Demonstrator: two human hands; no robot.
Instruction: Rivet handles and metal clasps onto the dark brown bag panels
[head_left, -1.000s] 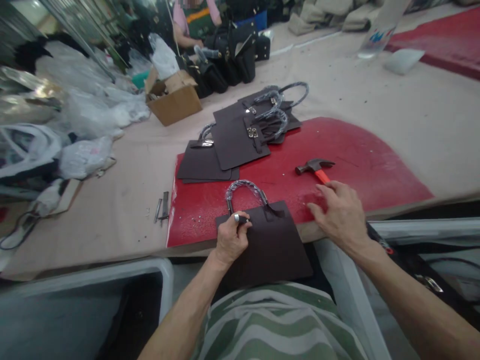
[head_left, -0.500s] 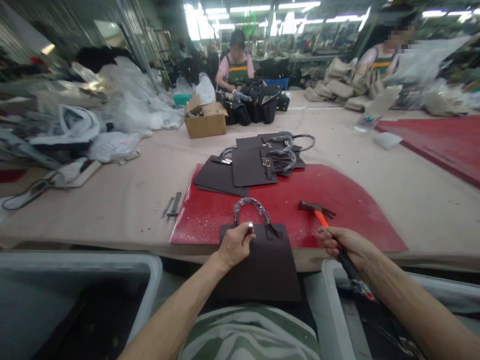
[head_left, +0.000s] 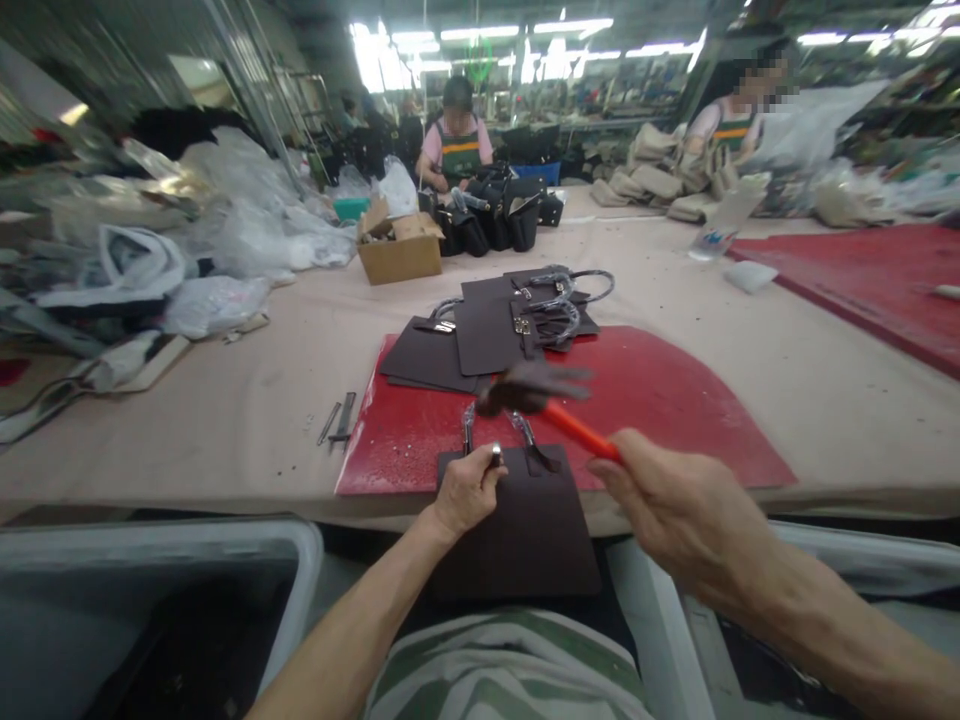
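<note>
A dark brown bag panel [head_left: 525, 530] with a wrapped handle lies at the near edge of a red mat [head_left: 660, 400]. My left hand [head_left: 466, 490] pinches a small silver metal piece [head_left: 496, 455] upright on the panel's top left corner, by the handle's base. My right hand [head_left: 679, 510] grips a hammer [head_left: 540, 392] by its orange shaft. The blurred hammer head hangs in the air just above the handle and the metal piece.
Several more dark panels with handles [head_left: 510, 320] are stacked at the mat's far side. Small metal tools [head_left: 341, 420] lie left of the mat. A cardboard box [head_left: 400, 250], plastic bags [head_left: 225, 220] and black bags sit further back, where two people work. Grey bins flank my lap.
My right hand took the hammer off the mat, then swung it left and up over the panel's handle. The left hand stayed pinched on the metal piece. The camera tilted up.
</note>
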